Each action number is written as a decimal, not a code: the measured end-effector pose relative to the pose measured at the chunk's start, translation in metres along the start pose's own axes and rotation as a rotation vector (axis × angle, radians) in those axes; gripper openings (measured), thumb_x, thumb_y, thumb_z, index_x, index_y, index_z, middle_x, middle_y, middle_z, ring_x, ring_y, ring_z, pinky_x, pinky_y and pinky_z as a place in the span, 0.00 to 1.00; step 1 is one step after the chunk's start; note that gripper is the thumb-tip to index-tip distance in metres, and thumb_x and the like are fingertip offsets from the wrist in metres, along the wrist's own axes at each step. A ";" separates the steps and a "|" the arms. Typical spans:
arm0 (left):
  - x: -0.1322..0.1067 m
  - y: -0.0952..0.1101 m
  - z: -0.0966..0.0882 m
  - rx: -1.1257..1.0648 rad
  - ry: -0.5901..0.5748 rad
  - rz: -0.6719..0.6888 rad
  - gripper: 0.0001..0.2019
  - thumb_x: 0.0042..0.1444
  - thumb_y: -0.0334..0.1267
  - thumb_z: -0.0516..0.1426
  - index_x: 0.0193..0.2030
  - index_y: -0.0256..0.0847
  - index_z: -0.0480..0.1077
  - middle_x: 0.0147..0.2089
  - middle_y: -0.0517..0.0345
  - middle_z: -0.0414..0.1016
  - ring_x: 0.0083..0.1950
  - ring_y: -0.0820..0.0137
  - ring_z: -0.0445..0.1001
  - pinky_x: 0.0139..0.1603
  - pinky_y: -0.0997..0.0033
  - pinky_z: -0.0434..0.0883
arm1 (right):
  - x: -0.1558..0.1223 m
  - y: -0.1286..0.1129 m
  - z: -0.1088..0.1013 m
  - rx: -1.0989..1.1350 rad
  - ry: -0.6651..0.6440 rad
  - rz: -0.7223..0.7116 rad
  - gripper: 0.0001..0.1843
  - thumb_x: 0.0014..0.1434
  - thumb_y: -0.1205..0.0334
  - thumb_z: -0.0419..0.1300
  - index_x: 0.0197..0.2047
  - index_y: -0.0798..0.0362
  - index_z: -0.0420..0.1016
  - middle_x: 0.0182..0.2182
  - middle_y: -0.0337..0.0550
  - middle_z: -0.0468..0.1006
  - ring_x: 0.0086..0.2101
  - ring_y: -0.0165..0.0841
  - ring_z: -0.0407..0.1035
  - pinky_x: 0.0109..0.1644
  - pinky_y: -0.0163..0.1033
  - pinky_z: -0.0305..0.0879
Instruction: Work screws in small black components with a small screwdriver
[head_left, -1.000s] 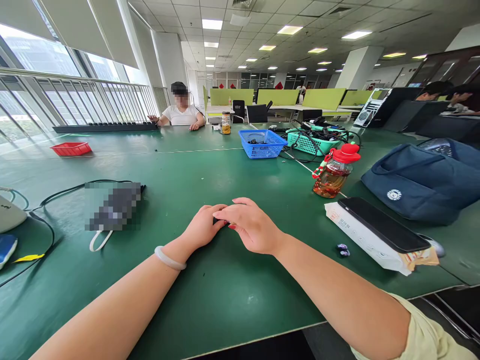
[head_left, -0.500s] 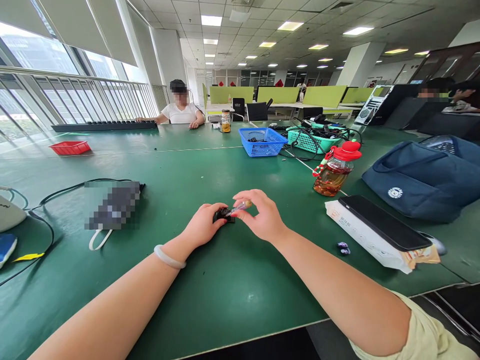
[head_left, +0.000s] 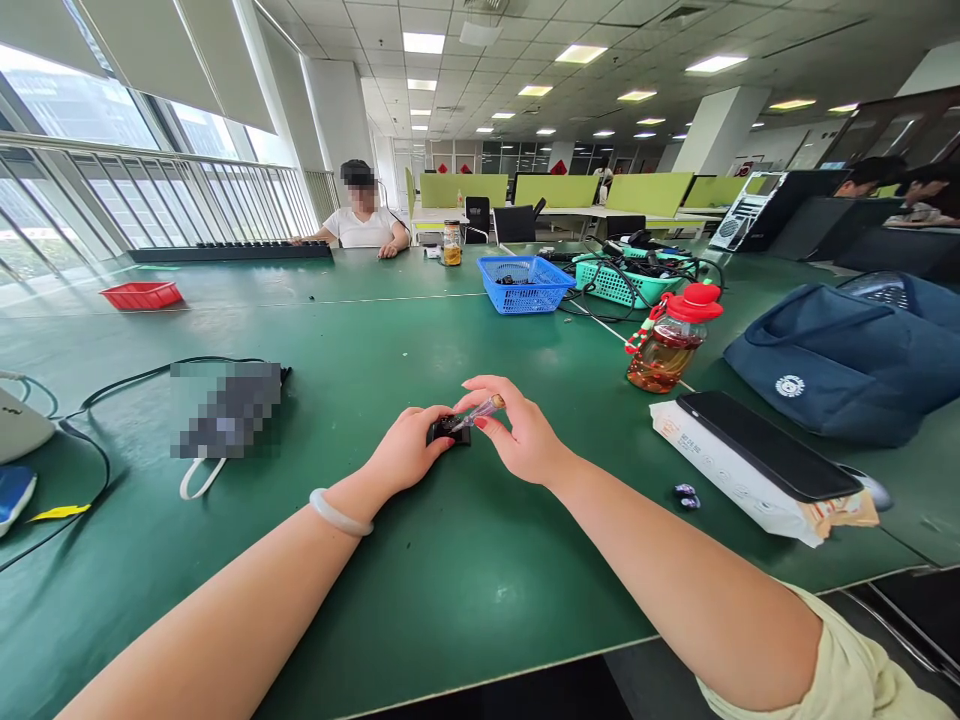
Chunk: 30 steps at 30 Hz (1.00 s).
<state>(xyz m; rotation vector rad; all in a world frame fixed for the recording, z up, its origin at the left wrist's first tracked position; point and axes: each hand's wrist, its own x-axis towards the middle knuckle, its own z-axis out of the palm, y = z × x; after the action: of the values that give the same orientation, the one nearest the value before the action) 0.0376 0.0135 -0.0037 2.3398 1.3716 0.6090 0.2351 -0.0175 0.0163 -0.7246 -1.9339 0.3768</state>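
Head view: two bare hands at work over a green surface (head_left: 420, 590), as seen by an onlooker in the room. The left hand (head_left: 405, 452), with a pale bracelet (head_left: 339, 512) at its wrist, rests on the surface; its grip closes thumb and fingers on the left end of a small black part (head_left: 459, 436), which lies low between the two hands. The right hand (head_left: 529, 445) pinches the translucent handle of a small screwdriver (head_left: 478, 411) between thumb and fingers, the other fingertips arched above. The tool slants down and left, its lower end over the black part; whether the tip touches, I cannot tell. To the right of the hands lie two small dark pieces (head_left: 686, 497), then a white packet (head_left: 705, 460) with a black smartphone (head_left: 769, 445) on top. Beyond these stand a red-lidded bottle (head_left: 664, 355) and a navy bag (head_left: 840, 370). Farther back are a blue basket (head_left: 529, 302) and a green basket (head_left: 611, 286) heaped with black cables. A co-worker in a white shirt (head_left: 364, 228) sits at the far edge.
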 end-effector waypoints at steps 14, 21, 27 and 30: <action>0.001 -0.001 0.000 -0.016 0.002 0.016 0.18 0.57 0.39 0.55 0.55 0.45 0.70 0.53 0.54 0.77 0.57 0.56 0.70 0.60 0.53 0.68 | 0.000 0.001 0.003 -0.088 0.107 0.071 0.15 0.60 0.69 0.59 0.49 0.45 0.68 0.37 0.39 0.83 0.39 0.35 0.77 0.51 0.46 0.70; 0.001 -0.002 0.001 -0.021 0.014 0.021 0.18 0.56 0.40 0.56 0.54 0.45 0.71 0.50 0.53 0.77 0.55 0.56 0.70 0.59 0.53 0.69 | 0.000 0.002 0.001 -0.145 0.182 0.106 0.10 0.57 0.60 0.66 0.41 0.46 0.70 0.33 0.39 0.82 0.37 0.37 0.77 0.48 0.47 0.71; 0.001 0.000 0.000 -0.016 0.011 0.019 0.17 0.55 0.39 0.56 0.52 0.46 0.71 0.49 0.54 0.78 0.54 0.56 0.71 0.58 0.54 0.69 | 0.001 0.007 0.001 -0.119 0.206 0.196 0.09 0.57 0.56 0.64 0.39 0.47 0.69 0.32 0.38 0.81 0.35 0.37 0.77 0.46 0.45 0.70; 0.002 -0.001 0.000 -0.007 0.010 0.029 0.17 0.56 0.39 0.56 0.53 0.46 0.71 0.50 0.54 0.78 0.54 0.56 0.71 0.58 0.54 0.69 | 0.001 0.006 0.001 -0.108 0.204 0.183 0.09 0.58 0.55 0.64 0.38 0.47 0.69 0.32 0.38 0.81 0.35 0.37 0.76 0.46 0.45 0.71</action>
<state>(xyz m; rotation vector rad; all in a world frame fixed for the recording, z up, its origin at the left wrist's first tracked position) 0.0377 0.0154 -0.0044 2.3577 1.3395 0.6333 0.2360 -0.0120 0.0132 -0.9763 -1.7108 0.2991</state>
